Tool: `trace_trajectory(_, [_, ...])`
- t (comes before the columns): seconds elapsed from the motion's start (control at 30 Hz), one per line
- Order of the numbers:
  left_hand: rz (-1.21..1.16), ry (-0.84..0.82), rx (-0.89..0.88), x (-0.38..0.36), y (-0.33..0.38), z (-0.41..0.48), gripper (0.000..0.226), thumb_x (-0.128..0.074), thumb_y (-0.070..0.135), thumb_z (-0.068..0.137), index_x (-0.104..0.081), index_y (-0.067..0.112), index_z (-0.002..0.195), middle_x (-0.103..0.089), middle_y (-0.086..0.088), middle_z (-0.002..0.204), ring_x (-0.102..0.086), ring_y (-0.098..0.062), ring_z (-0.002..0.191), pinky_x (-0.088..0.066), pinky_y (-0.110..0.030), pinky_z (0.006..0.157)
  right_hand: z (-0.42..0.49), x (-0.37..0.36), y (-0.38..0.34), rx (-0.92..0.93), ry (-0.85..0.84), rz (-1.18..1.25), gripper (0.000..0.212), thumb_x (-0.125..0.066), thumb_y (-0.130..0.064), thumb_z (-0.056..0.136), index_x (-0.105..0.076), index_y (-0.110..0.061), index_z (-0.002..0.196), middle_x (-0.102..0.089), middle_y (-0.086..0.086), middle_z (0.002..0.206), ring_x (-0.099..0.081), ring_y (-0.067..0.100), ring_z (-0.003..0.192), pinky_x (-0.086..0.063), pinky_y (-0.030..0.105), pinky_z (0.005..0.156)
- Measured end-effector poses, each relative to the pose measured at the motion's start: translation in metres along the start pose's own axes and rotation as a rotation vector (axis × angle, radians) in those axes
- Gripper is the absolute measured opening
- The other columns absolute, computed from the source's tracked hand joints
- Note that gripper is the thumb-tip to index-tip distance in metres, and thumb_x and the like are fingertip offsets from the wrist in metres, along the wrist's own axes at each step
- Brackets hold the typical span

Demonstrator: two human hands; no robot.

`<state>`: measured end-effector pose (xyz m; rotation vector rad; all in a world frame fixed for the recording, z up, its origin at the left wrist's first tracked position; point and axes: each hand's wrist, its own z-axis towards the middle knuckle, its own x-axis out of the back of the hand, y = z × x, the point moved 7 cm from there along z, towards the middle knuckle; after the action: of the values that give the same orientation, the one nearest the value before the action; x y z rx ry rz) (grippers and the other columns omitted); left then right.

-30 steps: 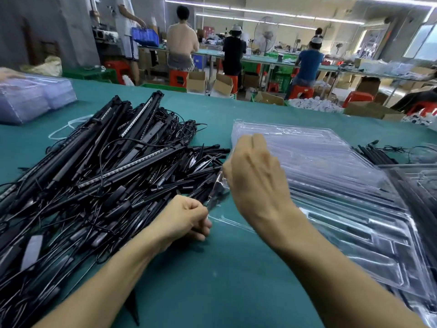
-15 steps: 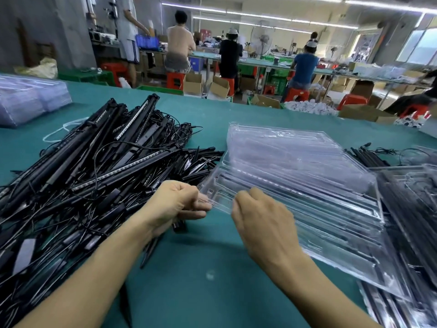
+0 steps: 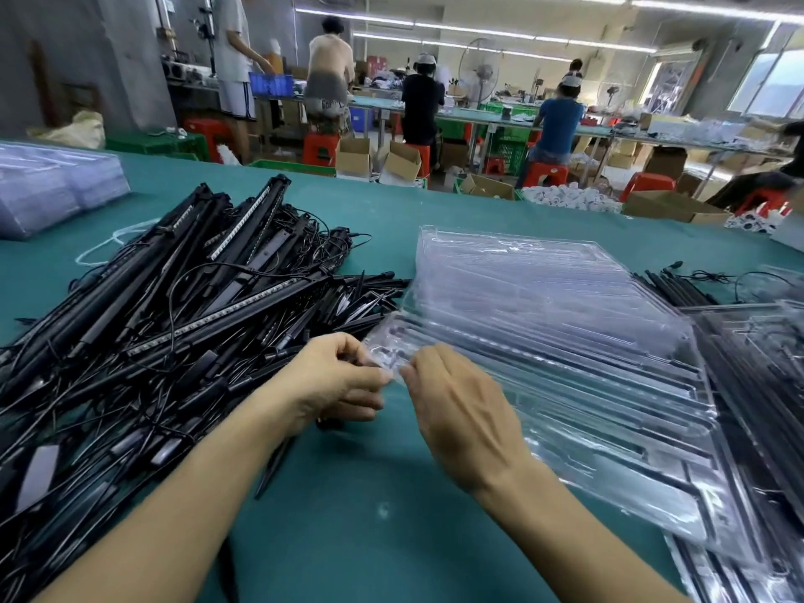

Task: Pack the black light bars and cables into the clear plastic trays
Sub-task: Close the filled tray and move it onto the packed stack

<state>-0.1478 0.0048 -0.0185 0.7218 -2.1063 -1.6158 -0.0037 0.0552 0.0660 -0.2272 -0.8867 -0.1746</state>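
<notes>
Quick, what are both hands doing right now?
Left hand: closed, pinching the tray corner.
Right hand: closed, pinching the same corner.

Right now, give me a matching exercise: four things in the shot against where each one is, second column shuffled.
1. light bar pile
2. tray stack
3. left hand
4. blue crate

a. background, beyond the table
b. pinching the stack's near corner
c. on the table, left side
d. on the table, right of centre

Pairs: 1-c, 2-d, 3-b, 4-a
</notes>
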Motion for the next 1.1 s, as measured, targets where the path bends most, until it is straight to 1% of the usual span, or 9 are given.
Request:
trace_trajectory(0.1, [0.301, 0.012, 0.005, -0.001, 0.005, 0.012, 0.006, -0.066, -0.001, 0.088, -0.063, 0.003, 0.091, -0.064, -0.007, 0.065, -0.059, -0.015, 0.051, -0.050, -0.028, 0.048, 0.005, 0.010, -0.013, 0.046, 0.029, 0.024, 0.022, -0.059, -0.017, 0.092, -0.042, -0.016, 0.077, -0.040, -0.001, 0.066, -0.031, 0.019, 0.049, -0.027, 0.030, 0.039])
trace_trajectory(0.17, [0.431, 0.084, -0.066, 0.007, 0.019, 0.021, 0.014, -0.061, -0.005, 0.089, -0.064, 0.000, 0.102, -0.063, -0.012, 0.078, -0.056, -0.018, 0.061, -0.050, -0.028, 0.052, 0.002, 0.010, -0.024, 0.106, -0.030, -0.016, 0.025, -0.060, -0.029, 0.089, -0.038, -0.018, 0.082, -0.039, -0.003, 0.066, -0.032, 0.019, 0.046, -0.024, 0.027, 0.039])
trace_trajectory(0.23, [0.313, 0.080, -0.141, 0.004, 0.029, 0.025, 0.008, -0.061, -0.002, 0.092, -0.064, 0.002, 0.099, -0.064, -0.011, 0.083, -0.059, -0.018, 0.066, -0.052, -0.029, 0.057, -0.004, 0.004, -0.028, 0.165, -0.128, -0.045, 0.030, -0.057, -0.040, 0.086, -0.038, -0.018, 0.088, -0.050, -0.001, 0.070, -0.045, 0.023, 0.047, -0.029, 0.028, 0.038])
trace_trajectory(0.33, [0.224, 0.087, -0.123, -0.005, 0.020, 0.020, 0.006, -0.065, -0.004, 0.089, -0.067, 0.000, 0.092, -0.068, -0.010, 0.066, -0.062, -0.016, 0.051, -0.050, -0.026, 0.045, -0.003, 0.012, -0.015, 0.127, -0.099, -0.113, 0.036, -0.070, -0.013, 0.076, -0.036, -0.020, 0.086, -0.054, 0.002, 0.068, -0.051, 0.032, 0.046, -0.026, 0.029, 0.038])
trace_trajectory(0.4, [0.155, 0.081, -0.061, -0.005, 0.003, 0.016, 0.004, -0.065, 0.000, 0.091, -0.064, 0.000, 0.087, -0.063, -0.011, 0.056, -0.057, -0.015, 0.040, -0.041, -0.020, 0.035, 0.004, 0.029, -0.007, 0.081, -0.023, -0.134, 0.038, -0.071, -0.006, 0.075, -0.038, -0.020, 0.086, -0.051, 0.002, 0.065, -0.047, 0.034, 0.045, -0.024, 0.028, 0.039])
trace_trajectory(0.57, [0.122, 0.172, -0.075, 0.015, -0.016, 0.011, 0.012, -0.072, 0.009, 0.089, -0.062, 0.004, 0.085, -0.067, -0.014, 0.061, -0.060, -0.017, 0.047, -0.045, -0.024, 0.042, 0.033, 0.084, -0.007, 0.111, 0.125, -0.098, 0.021, -0.070, -0.019, 0.088, -0.052, -0.017, 0.098, -0.060, 0.003, 0.075, -0.052, 0.031, 0.051, -0.045, 0.033, 0.041])
trace_trajectory(0.7, [0.129, 0.200, -0.071, 0.014, -0.017, 0.009, 0.016, -0.072, 0.007, 0.088, -0.060, 0.001, 0.082, -0.067, -0.017, 0.060, -0.056, -0.017, 0.039, -0.043, -0.023, 0.036, 0.047, 0.108, -0.018, 0.175, 0.139, -0.134, 0.019, -0.071, -0.025, 0.086, -0.058, -0.020, 0.099, -0.057, 0.000, 0.075, -0.053, 0.031, 0.057, -0.045, 0.033, 0.045])
trace_trajectory(0.97, [0.164, 0.181, 0.013, 0.014, -0.016, 0.010, 0.015, -0.076, 0.005, 0.085, -0.063, -0.004, 0.087, -0.072, -0.018, 0.070, -0.068, -0.024, 0.055, -0.052, -0.029, 0.042, 0.045, 0.142, 0.007, 0.104, 0.214, -0.089, 0.019, -0.075, -0.030, 0.083, -0.059, -0.020, 0.087, -0.054, -0.004, 0.074, -0.050, 0.022, 0.059, -0.042, 0.029, 0.047])
trace_trajectory(1.1, [0.168, 0.253, -0.080, 0.013, 0.002, 0.006, 0.031, -0.080, -0.005, 0.070, -0.065, 0.011, 0.093, -0.074, -0.008, 0.087, -0.069, -0.021, 0.066, -0.055, -0.033, 0.052, 0.039, 0.123, -0.011, 0.202, 0.102, -0.094, 0.013, -0.072, -0.024, 0.085, -0.062, -0.017, 0.081, -0.054, -0.001, 0.073, -0.051, 0.023, 0.060, -0.046, 0.032, 0.044])
